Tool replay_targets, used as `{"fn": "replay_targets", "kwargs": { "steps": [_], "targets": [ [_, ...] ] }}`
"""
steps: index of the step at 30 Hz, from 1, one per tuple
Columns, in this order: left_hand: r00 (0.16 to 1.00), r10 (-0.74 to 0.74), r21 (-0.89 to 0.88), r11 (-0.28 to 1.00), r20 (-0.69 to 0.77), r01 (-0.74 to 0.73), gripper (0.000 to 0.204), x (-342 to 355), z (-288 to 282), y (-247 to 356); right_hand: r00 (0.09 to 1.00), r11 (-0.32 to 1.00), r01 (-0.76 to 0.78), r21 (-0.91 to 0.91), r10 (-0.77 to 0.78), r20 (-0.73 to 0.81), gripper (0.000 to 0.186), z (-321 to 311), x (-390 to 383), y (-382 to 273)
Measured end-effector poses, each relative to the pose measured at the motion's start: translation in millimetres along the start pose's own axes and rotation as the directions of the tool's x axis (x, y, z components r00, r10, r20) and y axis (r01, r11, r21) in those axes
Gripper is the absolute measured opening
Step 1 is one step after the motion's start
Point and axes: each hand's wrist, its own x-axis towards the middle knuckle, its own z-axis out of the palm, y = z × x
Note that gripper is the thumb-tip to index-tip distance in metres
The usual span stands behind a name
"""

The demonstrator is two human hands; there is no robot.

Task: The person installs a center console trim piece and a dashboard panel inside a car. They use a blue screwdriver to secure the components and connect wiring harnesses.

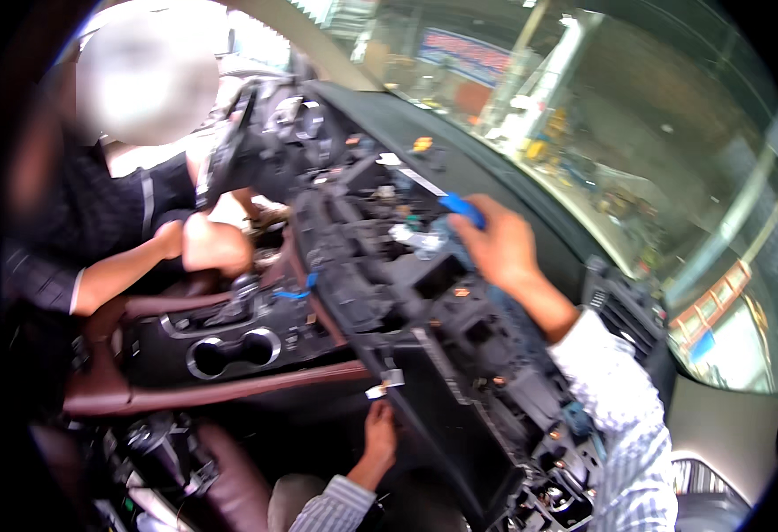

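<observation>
Tool: blue handle, slim shaft
Right hand: gripping tool
Left hand: grasp unclear
Around: stripped dashboard, steering wheel

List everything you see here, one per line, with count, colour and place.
Dashboard: one, black, opened up, across the middle
Blue-handled tool: one, blue with pale shaft, over the dashboard
Orange-yellow piece: one, on the dashboard top
Steering wheel: one, black, upper left
Cup holders: two, dark with silver rims, centre console
Gear lever: one, dark, console
Co-worker: one, dark clothes, left
Windshield: one, clear, upper right
Ladder: one, orange, far right beyond the glass
Small parts: too blurred to count
Right hand: one, striped sleeve, gripping the tool
Left hand: one, striped sleeve, low centre
</observation>
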Motion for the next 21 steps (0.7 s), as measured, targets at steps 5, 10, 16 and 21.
{"fn": "replay_targets", "kwargs": {
  "steps": [5,10,16,21],
  "targets": [
    [0.999,-0.011,-0.012,1.0,0.043,0.011,0.022,3.4,2.8,-12.8,0.997,0.996,-0.074,0.059,0.072,0.022,0.029,-4.0,-8.8,16.0],
    [0.994,-0.035,-0.016,0.999,0.102,0.037,0.025,10.9,0.7,-10.9,1.0,0.999,-0.024,0.048,0.025,-0.007,0.024,-8.8,-7.1,-1.3],
    [0.997,-0.01,-0.009,1.0,0.08,0.011,0.025,12.0,-0.8,-15.6,0.999,0.996,0.017,0.088,-0.014,-0.031,0.023,-2.0,-4.5,1.5],
    [0.994,-0.037,0.031,0.999,0.102,0.034,0.024,15.5,4.0,-17.3,0.999,0.993,-0.048,0.105,0.048,0.0,0.022,-8.4,-5.9,1.7]
  ]
}}
